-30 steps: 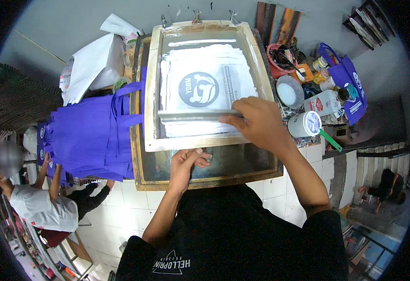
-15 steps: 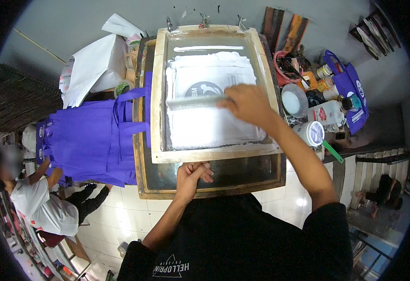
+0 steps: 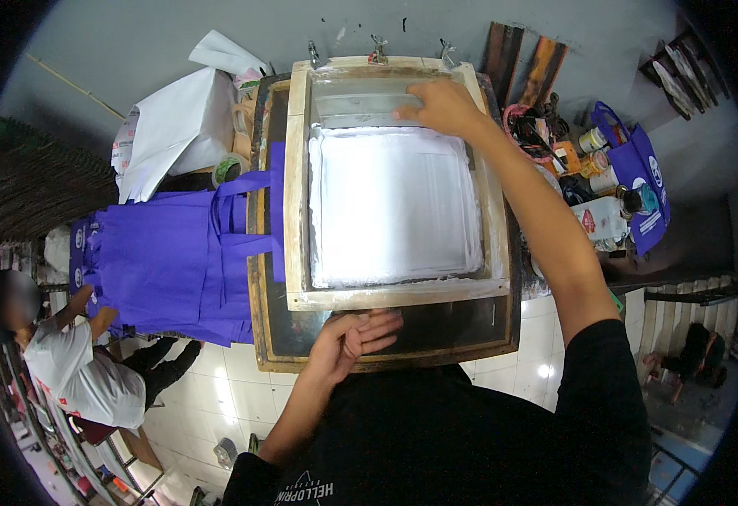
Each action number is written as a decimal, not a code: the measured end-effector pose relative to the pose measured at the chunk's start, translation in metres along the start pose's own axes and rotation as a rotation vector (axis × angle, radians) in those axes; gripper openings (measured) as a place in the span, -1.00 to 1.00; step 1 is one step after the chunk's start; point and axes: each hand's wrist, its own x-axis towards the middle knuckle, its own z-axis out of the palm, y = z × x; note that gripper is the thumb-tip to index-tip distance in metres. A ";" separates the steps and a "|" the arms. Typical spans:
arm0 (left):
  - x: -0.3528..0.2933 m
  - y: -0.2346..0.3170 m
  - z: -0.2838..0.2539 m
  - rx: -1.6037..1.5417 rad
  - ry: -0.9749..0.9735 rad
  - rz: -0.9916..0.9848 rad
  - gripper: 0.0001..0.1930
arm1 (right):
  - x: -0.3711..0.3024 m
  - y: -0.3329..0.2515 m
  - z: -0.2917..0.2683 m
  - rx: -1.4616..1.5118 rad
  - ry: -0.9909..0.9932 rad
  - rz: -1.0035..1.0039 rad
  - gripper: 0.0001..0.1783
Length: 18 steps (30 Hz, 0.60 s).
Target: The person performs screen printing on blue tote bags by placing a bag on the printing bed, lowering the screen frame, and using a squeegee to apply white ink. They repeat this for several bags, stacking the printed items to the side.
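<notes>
A wooden-framed printing screen (image 3: 297,194) lies over a dark board with a wooden edge (image 3: 259,337). White ink (image 3: 394,211) covers a large square of its mesh. At the far end of the screen, my right hand (image 3: 440,105) grips a pale squeegee (image 3: 354,104), which lies crosswise just beyond the ink. My left hand (image 3: 352,344) is just below the screen's near edge, over the dark board, with its fingers loosely stretched and nothing in them. Part of a purple bag (image 3: 278,211) shows from under the screen's left side, its handles reaching left.
Purple bags (image 3: 158,261) are piled on the left, where a seated person (image 3: 82,363) has hands at the pile. Metal hinge clamps (image 3: 377,49) stand behind the screen. Ink jars, a white jerrycan (image 3: 598,221) and another purple bag (image 3: 645,185) crowd the right side.
The squeegee in my right hand has gone from mid-screen to the far end, and white ink now covers the design. My left hand's fingers have loosened and stretched out.
</notes>
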 end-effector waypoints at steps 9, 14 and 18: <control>0.100 0.162 0.070 1.606 0.176 1.519 -0.62 | -0.034 -0.024 0.025 -0.104 0.333 -0.069 -0.31; 0.148 0.208 0.065 1.805 0.230 1.204 -0.73 | -0.051 -0.027 0.035 -0.080 0.353 -0.073 -0.36; 0.138 0.195 0.062 1.761 0.225 1.137 -0.76 | -0.073 -0.037 0.031 -0.101 0.279 -0.029 -0.38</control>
